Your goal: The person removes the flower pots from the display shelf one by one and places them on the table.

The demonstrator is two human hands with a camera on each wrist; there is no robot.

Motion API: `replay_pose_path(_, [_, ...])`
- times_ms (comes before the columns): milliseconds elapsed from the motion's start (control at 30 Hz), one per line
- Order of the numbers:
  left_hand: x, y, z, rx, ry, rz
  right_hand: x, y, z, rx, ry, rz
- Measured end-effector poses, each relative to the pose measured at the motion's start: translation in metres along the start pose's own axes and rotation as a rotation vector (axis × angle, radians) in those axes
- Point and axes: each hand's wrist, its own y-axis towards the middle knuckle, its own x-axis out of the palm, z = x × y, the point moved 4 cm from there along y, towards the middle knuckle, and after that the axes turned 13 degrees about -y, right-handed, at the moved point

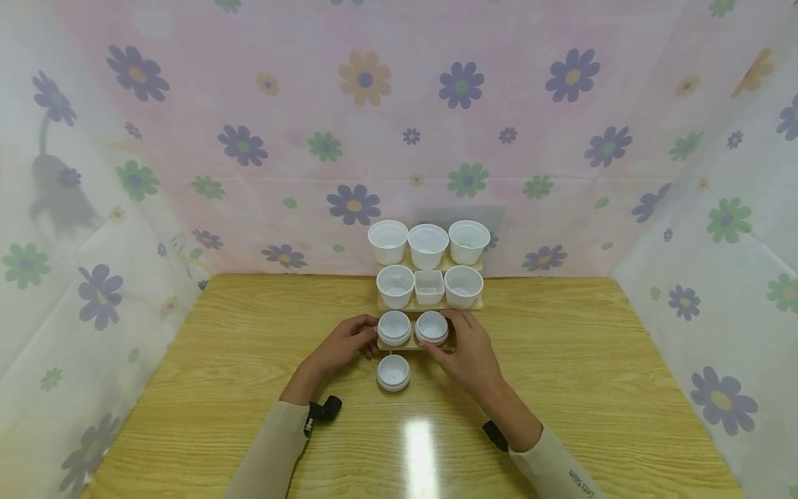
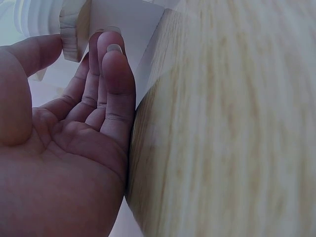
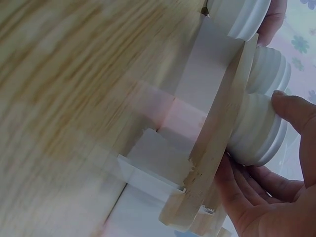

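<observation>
Tiered stand with white containers, both hands at its lowest level. The right hand (image 1: 469, 350) grasps the right-hand jar (image 1: 432, 327), a white, round, ribbed vessel; in the right wrist view the thumb presses near its rim while the fingers lie against the opposite side. This jar is at the lowest wooden board (image 1: 408, 348), just beside the left-hand jar (image 1: 394, 327), which is of like form. The left hand (image 1: 345, 341) is at the left end of the same board, next to the left-hand jar. Its grip is released: the left wrist view shows the palm exposed, the thumb tip at the board's end and the fingers extended loosely beside it. A third, similar front jar (image 1: 393, 373) stands upright in front of the board, apart from both hands.

Behind, the middle board (image 1: 430, 305) bears two round cups, left (image 1: 395, 286) and right (image 1: 464, 286), with a square cup (image 1: 429, 287) between them. The rear board (image 1: 408, 260) carries three wide-mouthed tubs: left (image 1: 388, 242), centre (image 1: 428, 246) and right (image 1: 469, 242). The stand occupies the far part of a wood-grained table (image 1: 249, 333), before a pale cloth (image 1: 299, 90) printed with flowers. Light-coloured sleeves (image 1: 269, 443) cover the forearms.
</observation>
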Motion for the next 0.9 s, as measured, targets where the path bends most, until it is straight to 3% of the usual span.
replay_pose_path(900, [-0.0006,0.0003,-0.0006,0.004,0.001,0.006,-0.0031,-0.01,-0.0042,-0.041,0.01,0.01])
